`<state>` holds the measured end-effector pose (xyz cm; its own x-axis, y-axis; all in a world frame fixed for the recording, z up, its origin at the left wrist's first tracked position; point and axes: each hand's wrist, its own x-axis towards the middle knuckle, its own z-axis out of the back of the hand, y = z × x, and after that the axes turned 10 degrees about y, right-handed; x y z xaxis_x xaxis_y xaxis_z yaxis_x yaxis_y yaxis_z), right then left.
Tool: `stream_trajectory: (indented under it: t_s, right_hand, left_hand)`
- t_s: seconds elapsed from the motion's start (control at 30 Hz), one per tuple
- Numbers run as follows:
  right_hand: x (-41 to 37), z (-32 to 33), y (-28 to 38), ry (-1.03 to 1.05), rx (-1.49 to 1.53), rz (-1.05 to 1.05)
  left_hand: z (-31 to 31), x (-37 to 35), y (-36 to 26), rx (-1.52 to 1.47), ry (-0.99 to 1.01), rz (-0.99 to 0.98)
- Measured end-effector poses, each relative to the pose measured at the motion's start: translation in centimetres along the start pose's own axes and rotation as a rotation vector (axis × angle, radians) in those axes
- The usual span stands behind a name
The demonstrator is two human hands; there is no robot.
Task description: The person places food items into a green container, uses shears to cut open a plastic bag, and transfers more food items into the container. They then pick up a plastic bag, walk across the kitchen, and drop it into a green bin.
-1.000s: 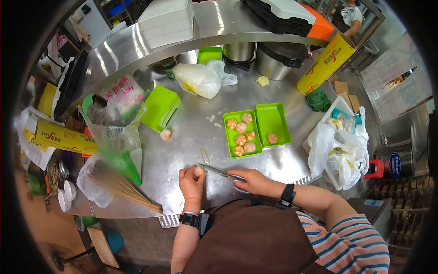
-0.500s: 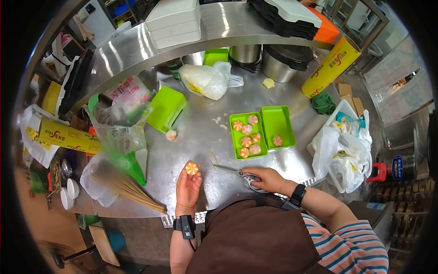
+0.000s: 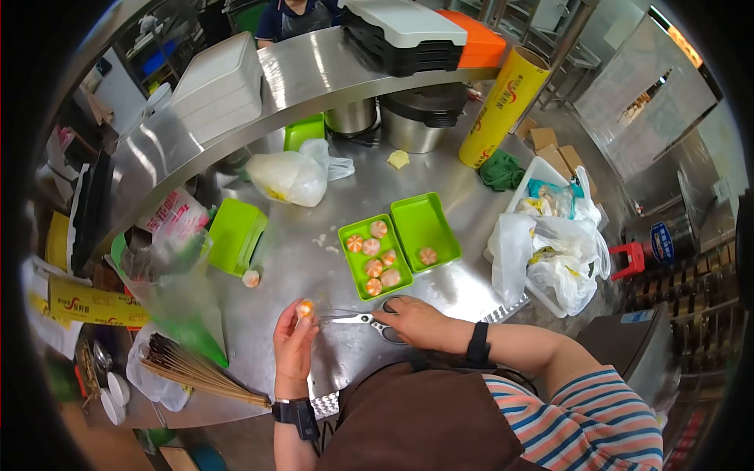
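Note:
Between the fingertips and thumb of my left hand (image 3: 293, 345) is a small orange-and-white striped ball (image 3: 305, 308). My right hand (image 3: 420, 322) grips a pair of scissors (image 3: 357, 319) by the handles, its blades pointing left with the tips right at the ball. Just beyond, a green tray (image 3: 354, 267) holds several striped and pale pink balls. Touching its right side, a second green tray (image 3: 424, 224) has a single pinkish ball (image 3: 427, 256) in it. Farther left, another ball (image 3: 250, 279) lies on the steel table near a tipped green tray (image 3: 236, 235).
Thin sticks (image 3: 204, 373) lie bundled at the left front, by plastic bags. A white bag (image 3: 287, 179), steel pot (image 3: 416, 133) and yellow roll (image 3: 503, 106) stand farther back. At right is a white crate (image 3: 542, 298) of bags. A person (image 3: 294, 20) is behind the shelf.
The scissors have come to the ball, and my left fingers have closed more around it, turning its striped face. My view has swung right, bringing a person into sight at the back.

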<state>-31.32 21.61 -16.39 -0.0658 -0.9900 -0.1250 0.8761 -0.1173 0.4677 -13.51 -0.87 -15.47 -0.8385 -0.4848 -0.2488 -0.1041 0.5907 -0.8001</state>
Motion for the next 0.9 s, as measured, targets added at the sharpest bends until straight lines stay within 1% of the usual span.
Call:
stream_trajectory:
  t_s: [0.07,0.1,0.13,0.17,0.2,0.23,0.3,0.37,0.4,0.47,0.5,0.53,0.57,0.6,0.67,0.7,0.73,0.77,0.8,0.83,0.9]
  right_hand:
    - [-1.0,1.5,0.2,-0.027,0.007,-0.016]
    - [-1.6,2.3,0.1,-0.046,0.013,-0.026]
    - [-2.4,2.7,-0.3,-0.057,0.016,-0.035]
    - [-3.4,3.1,-0.8,-0.001,0.117,-0.086]
    - [-4.4,3.3,-1.3,0.056,0.220,-0.133]
    - [-5.5,3.1,-1.8,0.049,0.225,-0.135]
    - [-7.3,2.6,-2.8,-0.086,0.317,-0.164]
    - [-8.6,3.3,-3.1,-0.122,0.370,-0.198]
    - [-9.1,3.5,-3.2,-0.152,0.415,-0.231]
    - [-9.5,3.6,-3.9,-0.171,0.467,-0.275]
    - [-9.6,3.7,-4.2,-0.184,0.517,-0.316]
    - [-9.5,3.7,-4.6,-0.191,0.523,-0.314]
    - [-9.3,3.8,-4.9,-0.238,0.631,-0.344]
    - [-8.9,3.8,-5.3,-0.284,0.737,-0.371]
    - [-7.3,4.1,-5.9,-0.323,0.744,-0.356]
    - [-6.4,4.2,-6.1,-0.361,0.748,-0.349]
    - [-5.5,4.2,-6.3,-0.360,0.751,-0.341]
    - [-4.7,4.1,-6.4,-0.350,0.654,-0.292]
    - [-4.1,4.1,-6.4,-0.339,0.553,-0.246]
    - [-3.6,4.3,-6.5,-0.336,0.549,-0.250]
    - [-3.5,4.4,-6.5,-0.420,0.543,-0.340]
  left_hand:
    - [-2.0,1.8,-0.5,0.192,0.073,0.054]
    - [-2.9,2.8,-0.4,0.200,0.084,0.058]
    - [-3.7,3.9,-0.1,0.303,0.088,0.108]
    - [-4.3,5.0,0.3,0.406,0.090,0.157]
    - [-4.7,6.2,1.0,0.415,0.097,0.161]
    - [-4.9,7.5,1.9,0.462,0.134,0.168]
    - [-4.5,9.9,4.1,0.517,0.171,0.179]
    - [-4.2,11.7,6.1,0.824,0.163,-0.121]
    - [-4.8,11.4,6.0,0.831,0.167,-0.117]
    - [-6.4,10.5,5.2,1.296,0.225,-0.335]
    - [-6.2,10.3,5.2,1.303,0.229,-0.335]
    - [-5.7,10.0,5.1,1.358,0.178,-0.366]
    - [-5.3,9.5,5.1,1.413,0.125,-0.396]
    - [-4.9,9.1,5.3,1.421,0.123,-0.396]
    - [-4.2,8.9,5.8,1.442,0.015,-0.149]
    - [-4.4,9.1,6.0,1.447,0.005,-0.154]
    - [-4.6,9.1,6.5,1.377,0.026,-0.061]
    - [-4.5,9.0,6.9,1.303,0.047,0.032]
    - [-4.5,8.9,6.9,1.301,0.045,0.034]
    - [-4.7,8.8,7.0,1.329,-0.003,0.010]
    - [-4.4,8.2,7.5,1.353,-0.074,-0.041]
